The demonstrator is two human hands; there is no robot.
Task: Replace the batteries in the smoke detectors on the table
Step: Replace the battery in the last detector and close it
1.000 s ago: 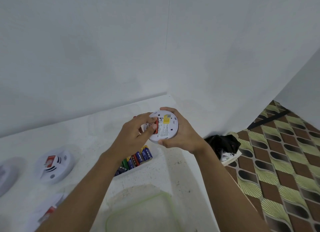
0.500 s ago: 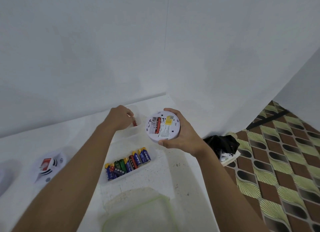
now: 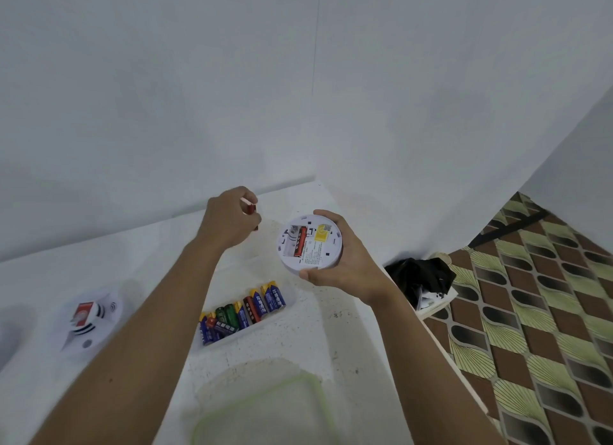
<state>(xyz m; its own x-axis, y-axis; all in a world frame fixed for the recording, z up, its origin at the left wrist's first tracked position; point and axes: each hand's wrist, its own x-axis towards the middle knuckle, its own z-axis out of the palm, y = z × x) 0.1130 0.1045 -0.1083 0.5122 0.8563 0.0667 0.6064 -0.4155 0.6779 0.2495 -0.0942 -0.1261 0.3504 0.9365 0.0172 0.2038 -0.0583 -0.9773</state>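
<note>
Roughly midway, I judge, at least for this unit. The right hand (image 3: 348, 265) holds a white smoke detector (image 3: 320, 248) off the surface (image 3: 335, 328), back side up. Its grip is curled round the rim, thumb at six o'clock and fingers over the edge at twelve. The battery bay lies open: one red cell (image 3: 300, 242) sits in it, and the slot beside that cell, toward nine o'clock, looks empty.

At nine o'clock of the detector and apart from it, the left hand (image 3: 229, 225) pinches a red battery (image 3: 249, 209) in its fingertips over the far part of the surface (spent or fresh, I cannot tell). Toward six o'clock from that hand lies a clear tray (image 3: 258, 326) with loose batteries (image 3: 242, 313) — blue, green and red.

A second detector (image 3: 89, 315) rests on the surface at eight o'clock of the view. Nothing shows whether its cells have been changed. What remains, as I read it, is filling the empty slot, closing up this unit, then seeing to the others.
</note>
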